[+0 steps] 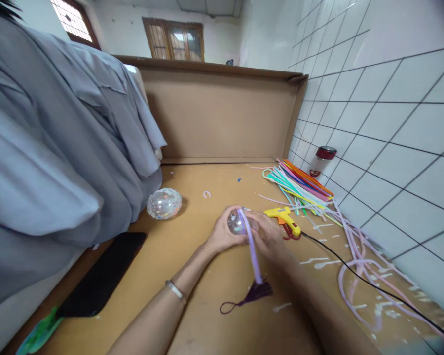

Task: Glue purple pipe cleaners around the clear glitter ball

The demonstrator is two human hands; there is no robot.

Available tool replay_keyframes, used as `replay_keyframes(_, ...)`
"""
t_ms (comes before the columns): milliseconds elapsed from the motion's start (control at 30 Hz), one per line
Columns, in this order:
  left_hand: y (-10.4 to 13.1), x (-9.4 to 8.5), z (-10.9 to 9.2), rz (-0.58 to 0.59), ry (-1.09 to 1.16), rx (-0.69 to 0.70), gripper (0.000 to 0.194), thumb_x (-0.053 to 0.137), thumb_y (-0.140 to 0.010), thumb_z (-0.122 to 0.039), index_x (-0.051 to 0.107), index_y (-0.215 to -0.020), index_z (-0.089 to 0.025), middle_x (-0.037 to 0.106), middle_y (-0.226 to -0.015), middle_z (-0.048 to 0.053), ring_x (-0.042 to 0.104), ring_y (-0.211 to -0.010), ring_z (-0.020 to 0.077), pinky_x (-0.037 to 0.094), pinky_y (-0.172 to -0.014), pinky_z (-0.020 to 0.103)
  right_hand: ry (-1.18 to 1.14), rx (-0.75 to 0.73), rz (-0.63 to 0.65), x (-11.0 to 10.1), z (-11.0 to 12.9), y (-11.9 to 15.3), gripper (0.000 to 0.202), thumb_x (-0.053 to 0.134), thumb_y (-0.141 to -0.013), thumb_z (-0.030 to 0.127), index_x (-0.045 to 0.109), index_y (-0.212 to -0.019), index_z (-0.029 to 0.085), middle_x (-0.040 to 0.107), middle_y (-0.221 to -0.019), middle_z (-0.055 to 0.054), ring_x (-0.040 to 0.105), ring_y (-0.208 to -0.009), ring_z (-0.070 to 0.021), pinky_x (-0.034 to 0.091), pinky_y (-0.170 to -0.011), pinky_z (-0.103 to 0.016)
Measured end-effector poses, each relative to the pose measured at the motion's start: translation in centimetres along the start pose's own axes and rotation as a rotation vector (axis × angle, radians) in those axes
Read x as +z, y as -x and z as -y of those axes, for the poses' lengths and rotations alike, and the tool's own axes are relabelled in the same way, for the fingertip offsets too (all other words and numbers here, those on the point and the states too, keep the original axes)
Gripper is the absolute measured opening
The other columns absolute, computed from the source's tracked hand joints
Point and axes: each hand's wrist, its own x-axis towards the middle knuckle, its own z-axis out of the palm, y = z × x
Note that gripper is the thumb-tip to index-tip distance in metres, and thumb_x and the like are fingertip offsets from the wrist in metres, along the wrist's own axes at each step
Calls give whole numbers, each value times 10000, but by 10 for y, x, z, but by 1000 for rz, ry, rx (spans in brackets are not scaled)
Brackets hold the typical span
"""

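Note:
My left hand point(224, 232) is closed around the left side of a clear ball point(236, 223) with shiny bits in it. On the ball's right side, my right hand point(268, 235) presses a lilac pipe cleaner point(252, 249) against it. The strip's free end hangs down toward me, near a dark purple tassel point(257, 292) with a cord loop lying on the table. Just beyond my right hand lies a yellow hot glue gun point(284, 218). Part of the ball is hidden by my fingers.
A second clear ball point(164, 203) sits at the left. Bundled colourful pipe cleaners point(299, 185) and a red-lidded jar point(321, 161) stand by the tiled wall. A black cable point(350, 264) crosses the right side. A dark phone-like slab point(103, 276) and grey cloth point(96, 138) are at left.

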Motion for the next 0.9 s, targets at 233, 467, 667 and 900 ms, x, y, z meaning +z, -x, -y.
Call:
replay_keyframes(233, -4, -2, 11, -140, 23, -104, 766, 856, -518, -354, 487, -1171, -198, 657, -1119, 71, 629, -1072, 258, 482, -980, 423, 600, 367, -85, -18, -28, 0, 317, 464, -931, 297, 597, -1162, 127, 676, -1095, -165, 618, -1051, -303, 474, -912, -458)
replay_keyframes(467, -4, -4, 9, -137, -26, -128, 772, 858, -526, -366, 487, -1185, -210, 641, -1142, 73, 628, -1071, 261, 476, -974, 428, 1036, 885, 371, -32, -59, 10, 570, 524, -894, 529, 622, -1112, 11, 643, -1078, -269, 633, -986, -355, 487, -762, -422)
replay_keyframes(667, -2, -4, 4, -131, -46, -130, 776, 856, -506, -375, 488, -1169, -209, 646, -1120, 60, 633, -1050, 246, 490, -951, 399, 934, 1005, 352, -31, -64, 9, 540, 588, -840, 514, 623, -1128, 59, 657, -1127, -219, 637, -1046, -320, 492, -799, -378)
replay_keyframes(900, -3, -3, 6, -149, -43, -113, 740, 852, -512, -387, 509, -1144, -211, 667, -1093, 64, 652, -1031, 259, 506, -938, 417, 843, 1008, 163, -34, -58, 7, 416, 570, -851, 383, 607, -1154, 101, 659, -1111, -193, 656, -1008, -305, 487, -749, -351)
